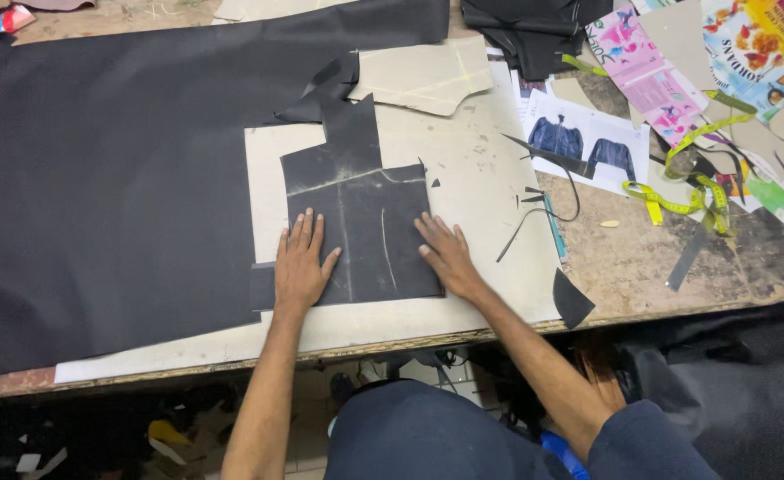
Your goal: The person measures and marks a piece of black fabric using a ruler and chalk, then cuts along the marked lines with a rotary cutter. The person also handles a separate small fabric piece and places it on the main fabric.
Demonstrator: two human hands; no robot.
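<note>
A cut piece of black fabric (365, 213) with pale chalk lines lies flat on a cream paper pattern (463, 169) near the table's front edge. My left hand (301, 262) rests palm down on the piece's lower left corner, fingers spread. On its lower right edge lies my right hand (445, 253), also flat with fingers apart. Neither hand grips anything. A large sheet of black cloth (99, 178) covers the table to the left and runs behind the cut piece.
A yellow measuring tape (690, 191) coils at the right beside printed magazine pages (641, 62) and a garment picture (588, 138). Black fabric scraps (572, 300) lie by the front edge. Folded dark cloth (534, 31) sits at the back.
</note>
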